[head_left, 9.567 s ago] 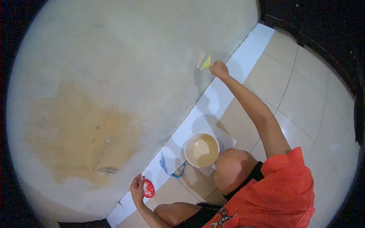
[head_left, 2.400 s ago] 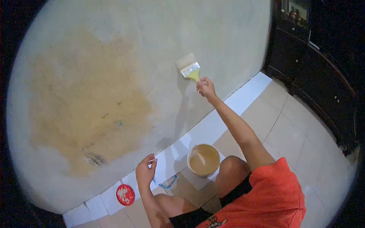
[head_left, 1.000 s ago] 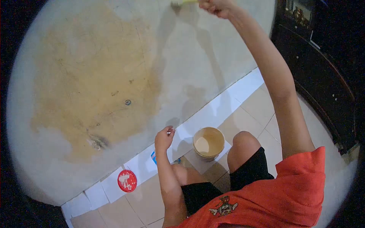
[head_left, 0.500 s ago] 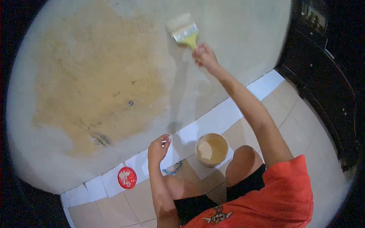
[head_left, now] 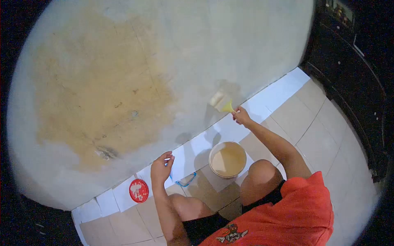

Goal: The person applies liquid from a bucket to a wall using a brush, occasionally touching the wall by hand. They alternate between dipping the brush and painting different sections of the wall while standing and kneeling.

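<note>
Paintbrush (head_left: 220,100) bristles lie against the wall (head_left: 246,49) low down, just above the white paper strips (head_left: 283,86) on the floor; right hand (head_left: 241,117) fingers are closed around its yellow handle. Left hand (head_left: 161,170) rests on the paper, fingers loosely parted, holding nothing visible. Paint bucket (head_left: 227,143) stands open beside the knee: a knee shift could tip it, and a low stroke could mark uncovered tile.

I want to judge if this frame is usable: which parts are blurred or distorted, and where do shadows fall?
Head view: the brush in the right hand is smeared by motion, while the bucket and red lid look fairly sharp. Head view: fisheye bending curves the white paper strip and leaves black corners. Head view: a soft shadow lies on the wall just above the brush.
</note>
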A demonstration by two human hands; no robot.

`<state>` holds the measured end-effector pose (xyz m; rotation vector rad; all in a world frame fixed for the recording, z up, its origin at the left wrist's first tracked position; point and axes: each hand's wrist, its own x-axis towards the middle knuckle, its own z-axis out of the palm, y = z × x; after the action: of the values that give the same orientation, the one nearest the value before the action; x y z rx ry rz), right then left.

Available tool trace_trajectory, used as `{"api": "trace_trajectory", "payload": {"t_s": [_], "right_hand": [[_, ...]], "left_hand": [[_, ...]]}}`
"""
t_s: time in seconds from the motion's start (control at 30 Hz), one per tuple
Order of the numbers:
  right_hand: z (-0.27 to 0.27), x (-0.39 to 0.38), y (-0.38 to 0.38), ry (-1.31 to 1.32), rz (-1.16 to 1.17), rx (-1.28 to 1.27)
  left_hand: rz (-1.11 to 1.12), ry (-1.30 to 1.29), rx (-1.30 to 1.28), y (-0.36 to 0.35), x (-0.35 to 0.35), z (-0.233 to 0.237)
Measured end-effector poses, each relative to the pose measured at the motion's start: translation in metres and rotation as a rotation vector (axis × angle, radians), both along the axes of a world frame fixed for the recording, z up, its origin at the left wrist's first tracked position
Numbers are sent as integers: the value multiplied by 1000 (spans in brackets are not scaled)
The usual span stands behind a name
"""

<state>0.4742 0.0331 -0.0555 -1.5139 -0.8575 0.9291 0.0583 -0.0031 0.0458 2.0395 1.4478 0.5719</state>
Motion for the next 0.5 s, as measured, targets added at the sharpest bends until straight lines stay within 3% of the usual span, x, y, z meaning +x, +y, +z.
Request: {"api": "trace_trajectory", "payload": {"t_s": [0.07,0.17,0.2,0.27,0.33,0.5], "right_hand": [[3,5,-11,-86,11,-401],[4,16,7,-59,-30,-402],[-2,24,23,-62,-43,-283],[-49,73,88,-553,211,-206],[54,23,62,53,-63,-119],[145,28,70,153,-7,-113]], "left_hand": [[-6,22,-3,-1,6,3],[-36,-5,22,5,10,-6],[-40,-9,22,6,12,-7],[-49,-11,47,7,16,-8],[-57,-20,39,7,17,-7],[-57,-27,36,10,14,-11]]}}
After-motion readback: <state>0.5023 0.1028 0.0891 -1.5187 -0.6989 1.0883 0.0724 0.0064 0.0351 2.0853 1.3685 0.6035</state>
